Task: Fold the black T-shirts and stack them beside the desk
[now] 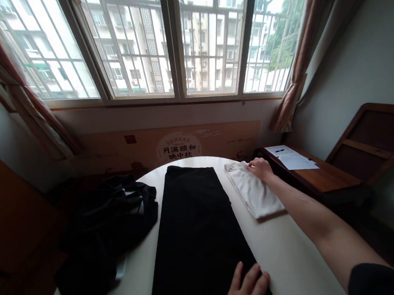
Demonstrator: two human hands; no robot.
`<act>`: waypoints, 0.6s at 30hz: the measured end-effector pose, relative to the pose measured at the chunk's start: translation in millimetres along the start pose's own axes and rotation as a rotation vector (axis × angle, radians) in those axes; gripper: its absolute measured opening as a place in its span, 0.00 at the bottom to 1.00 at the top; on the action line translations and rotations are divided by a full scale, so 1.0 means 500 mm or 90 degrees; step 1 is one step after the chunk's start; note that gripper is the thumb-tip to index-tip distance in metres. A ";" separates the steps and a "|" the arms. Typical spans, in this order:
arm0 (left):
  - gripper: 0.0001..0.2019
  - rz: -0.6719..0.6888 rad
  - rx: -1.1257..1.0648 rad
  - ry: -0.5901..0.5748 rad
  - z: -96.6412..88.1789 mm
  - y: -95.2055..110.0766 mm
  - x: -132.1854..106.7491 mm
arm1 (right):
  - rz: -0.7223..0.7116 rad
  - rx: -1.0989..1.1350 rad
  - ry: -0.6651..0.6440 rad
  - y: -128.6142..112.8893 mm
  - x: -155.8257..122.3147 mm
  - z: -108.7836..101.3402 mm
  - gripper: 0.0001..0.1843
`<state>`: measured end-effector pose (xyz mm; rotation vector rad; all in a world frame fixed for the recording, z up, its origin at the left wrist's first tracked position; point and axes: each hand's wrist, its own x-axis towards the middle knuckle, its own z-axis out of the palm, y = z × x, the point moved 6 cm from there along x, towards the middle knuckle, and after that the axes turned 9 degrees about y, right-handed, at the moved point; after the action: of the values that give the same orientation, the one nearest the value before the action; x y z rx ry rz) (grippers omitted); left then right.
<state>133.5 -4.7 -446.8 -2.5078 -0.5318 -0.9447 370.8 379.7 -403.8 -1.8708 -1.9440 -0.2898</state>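
Stretching lengthwise toward the window point(172, 45), black cloth point(192, 225), left grip point(248, 291) splayed, right grip point(260, 168) pinching white cloth point(259, 199)

Chinese characters point(179, 151) stood on the banner point(145, 144) at twelve o'clock.
Its pale round emblem point(196, 138) read 月满颐和 above 映中秋, beneath arched capitals point(178, 140) resembling TANKEE, the first letter uncertain; small print point(240, 140) at the emblem's nine and three o'clock was too tiny to read.

Right arm point(313, 215) outstretched, left fingers point(252, 277) spread
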 end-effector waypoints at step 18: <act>0.21 -0.035 -0.018 -0.008 0.029 0.002 -0.013 | -0.026 0.114 -0.047 0.035 0.044 -0.008 0.22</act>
<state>136.9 0.4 -461.4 -2.5368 -0.5983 -0.9644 388.8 399.2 -392.9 -1.7511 -1.9873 -0.0577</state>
